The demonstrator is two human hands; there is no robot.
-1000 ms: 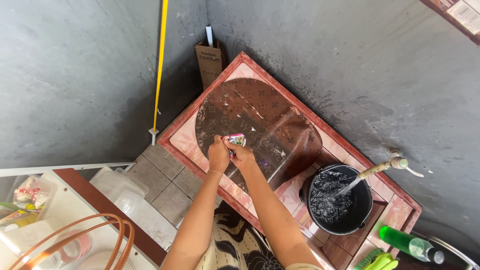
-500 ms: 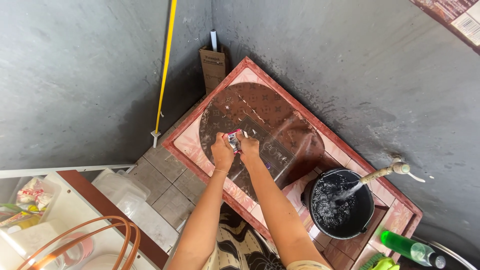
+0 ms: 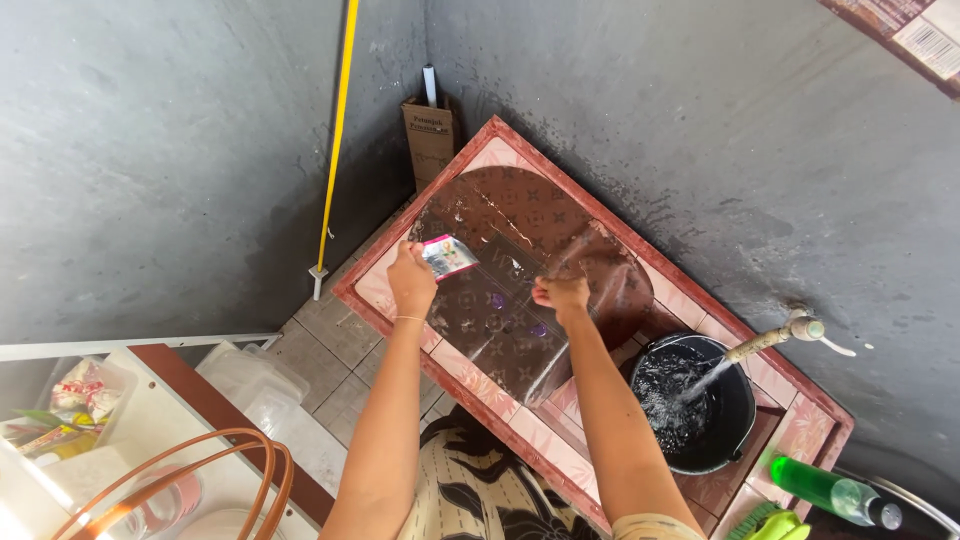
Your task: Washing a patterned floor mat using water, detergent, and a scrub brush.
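My left hand is raised over a wet brown patterned mat and pinches a small pink and white sachet by one end. My right hand hangs apart from it to the right, above the mat, fingers pinched together; whether a torn scrap is between them cannot be told. The mat lies on a pink tiled wash platform with a red border, set in the corner of grey walls.
A tap pours water into a black bucket on the platform's right. A green bottle and green brush lie beyond it. A cardboard box and yellow pipe stand in the corner. White tubs sit lower left.
Both hands held the sachet together over the mat; now they have pulled apart. The left hand keeps the sachet and moved up and left, the right hand moved right.
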